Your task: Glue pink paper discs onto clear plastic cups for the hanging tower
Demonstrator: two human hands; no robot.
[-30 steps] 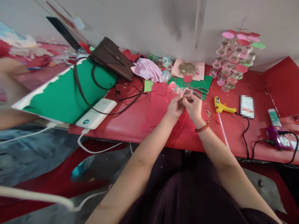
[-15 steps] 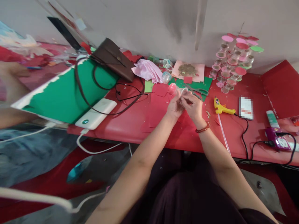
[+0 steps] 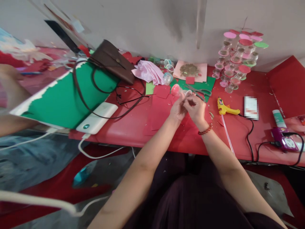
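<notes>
Both hands meet just above the red counter (image 3: 133, 127), fingers closed narrow on a small clear cup (image 3: 176, 90). Left hand (image 3: 177, 109) pinches near its pink end, which points away and leftward. Right hand (image 3: 197, 109) grips the clear end. Scissors (image 3: 202, 92) lie just beyond, glue gun (image 3: 225, 109) to the right.

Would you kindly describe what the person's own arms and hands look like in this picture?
Both arms are bare as far as the frame shows, with no sleeves or gloves. The left hand wears nothing that I can make out. The right hand has a bracelet of reddish-brown round beads at its wrist. A dark maroon garment covers the lap below.
</notes>
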